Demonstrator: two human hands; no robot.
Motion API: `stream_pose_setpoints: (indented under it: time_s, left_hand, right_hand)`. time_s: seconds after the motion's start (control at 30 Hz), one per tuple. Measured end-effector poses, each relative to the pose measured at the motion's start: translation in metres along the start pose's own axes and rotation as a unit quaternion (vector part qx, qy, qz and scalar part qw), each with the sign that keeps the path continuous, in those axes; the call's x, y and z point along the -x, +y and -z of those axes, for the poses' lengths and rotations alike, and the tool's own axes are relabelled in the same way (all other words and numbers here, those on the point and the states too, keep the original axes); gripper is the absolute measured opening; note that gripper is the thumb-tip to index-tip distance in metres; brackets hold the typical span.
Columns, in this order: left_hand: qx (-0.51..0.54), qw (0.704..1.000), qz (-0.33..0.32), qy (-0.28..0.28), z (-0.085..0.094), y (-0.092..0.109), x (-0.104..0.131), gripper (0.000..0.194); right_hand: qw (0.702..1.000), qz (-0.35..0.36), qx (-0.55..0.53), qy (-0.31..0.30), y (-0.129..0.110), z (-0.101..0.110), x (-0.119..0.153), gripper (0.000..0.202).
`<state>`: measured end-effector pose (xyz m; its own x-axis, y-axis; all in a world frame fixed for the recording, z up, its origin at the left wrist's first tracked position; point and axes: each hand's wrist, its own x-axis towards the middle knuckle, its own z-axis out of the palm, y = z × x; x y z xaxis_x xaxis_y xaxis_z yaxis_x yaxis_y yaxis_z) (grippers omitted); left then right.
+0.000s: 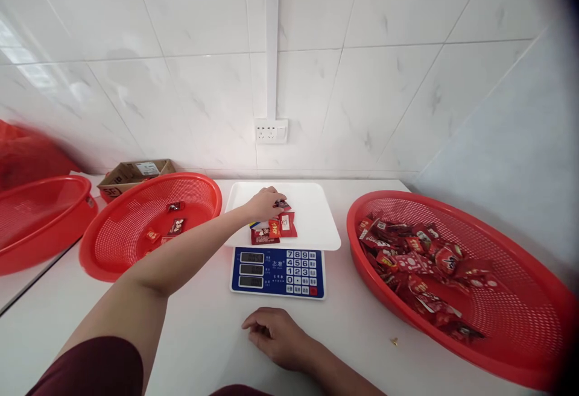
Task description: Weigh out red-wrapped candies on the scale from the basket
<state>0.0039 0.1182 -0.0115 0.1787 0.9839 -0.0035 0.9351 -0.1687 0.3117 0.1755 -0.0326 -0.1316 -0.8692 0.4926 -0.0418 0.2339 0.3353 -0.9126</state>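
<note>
My left hand [265, 204] reaches over the white weighing tray [312, 209], its fingers closed on a small dark red wrapped candy [283, 205]. Several more candies in red wrappers [286, 225] lie on the tray right below the fingers, partly covered by the hand. Under the tray's front edge is the scale's blue keypad panel [278, 272], with small displays too faint to read. On the table in front of the scale rests my right hand [280, 337], loosely curled, with nothing visible in it.
A large red basket [506, 336] on the right holds many wrapped candies. Another red basket [108, 266] on the left holds several. Behind it stands a cardboard box [115, 179], and at far left another red basket [45, 227]. A small gold scrap [394, 342] lies on the table.
</note>
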Motion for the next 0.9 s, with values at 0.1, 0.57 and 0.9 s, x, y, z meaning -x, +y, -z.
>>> stream_pose_setpoints:
  time_s: [0.1,0.57,0.9]
  left_hand:
    - [-0.031,1.0,0.002,0.005,0.003,0.002,-0.001,0.047]
    - [0.086,0.991,0.044,0.089,0.018,0.005,0.001,0.032]
    - [0.017,0.998,-0.049,0.038,-0.002,-0.004,0.054,0.057]
  right_hand:
    - [1.0,0.003,0.007,0.0,0.0,0.0,0.0,0.027]
    - [1.0,0.001,0.006,-0.003,-0.003,0.002,0.0,0.028]
    - [1.0,-0.019,-0.004,-0.008,-0.006,0.003,0.001,0.028]
